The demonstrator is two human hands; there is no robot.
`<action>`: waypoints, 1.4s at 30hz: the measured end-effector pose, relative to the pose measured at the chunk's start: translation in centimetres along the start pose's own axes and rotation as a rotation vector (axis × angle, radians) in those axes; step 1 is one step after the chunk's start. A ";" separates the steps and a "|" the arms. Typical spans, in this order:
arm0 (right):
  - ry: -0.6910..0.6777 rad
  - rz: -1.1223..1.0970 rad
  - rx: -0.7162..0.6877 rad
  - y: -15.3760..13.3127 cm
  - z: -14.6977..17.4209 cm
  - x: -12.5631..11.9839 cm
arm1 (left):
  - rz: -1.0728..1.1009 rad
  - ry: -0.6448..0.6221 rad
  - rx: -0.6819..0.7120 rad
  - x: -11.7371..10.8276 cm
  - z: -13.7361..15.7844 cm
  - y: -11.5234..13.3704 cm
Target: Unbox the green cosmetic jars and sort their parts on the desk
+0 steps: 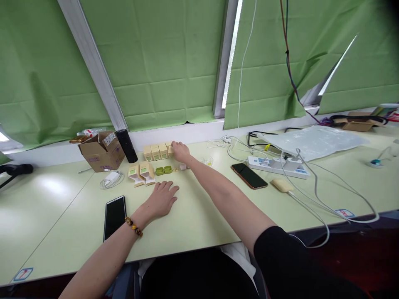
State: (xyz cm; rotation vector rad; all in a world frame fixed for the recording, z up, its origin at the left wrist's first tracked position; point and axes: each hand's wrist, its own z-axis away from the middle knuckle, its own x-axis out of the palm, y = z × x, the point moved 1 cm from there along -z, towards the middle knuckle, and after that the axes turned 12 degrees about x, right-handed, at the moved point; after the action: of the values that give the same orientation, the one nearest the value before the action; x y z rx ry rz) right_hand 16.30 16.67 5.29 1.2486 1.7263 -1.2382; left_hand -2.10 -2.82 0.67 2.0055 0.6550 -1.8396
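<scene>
My right hand [181, 152] reaches to the back of the table, its fingers closed around the right-end small cardboard box [170, 150] of a row of boxes [155, 152]. My left hand [162, 198] lies flat on the tabletop with its fingers spread, holding nothing. Just beyond its fingertips stand two opened small boxes [134, 174] with their flaps folded out. Two green cases [163, 170] sit between my hands, with tiny pale pieces [175, 169] beside them. A small whitish item [183, 166] lies under my right wrist, partly hidden.
Left of the boxes are a brown carton [102, 151], a black cylinder [126, 145] and a coiled white charger [112, 178]. One phone [114, 214] lies by my left forearm. To the right are another phone [249, 175], a power strip [277, 165], a cream-coloured gadget [281, 185] and loose cables.
</scene>
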 end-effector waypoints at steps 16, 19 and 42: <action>-0.249 -0.632 -0.062 6.3 17.5 -6.3 | 0.284 0.243 -0.185 -1.6 -2.0 -1.2; -0.275 -0.705 -0.042 6.7 17.6 -4.9 | 0.256 0.123 -0.201 -1.5 -2.8 -0.7; -0.479 -1.354 0.122 7.1 18.4 -0.9 | 1.022 0.642 -0.189 1.8 -3.5 -1.0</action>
State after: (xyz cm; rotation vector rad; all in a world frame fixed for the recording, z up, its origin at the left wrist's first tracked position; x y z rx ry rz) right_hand 23.00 -0.32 -2.18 -0.4079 2.0810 -2.1121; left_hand 0.32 0.10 -0.67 2.1552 -0.1013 -0.5344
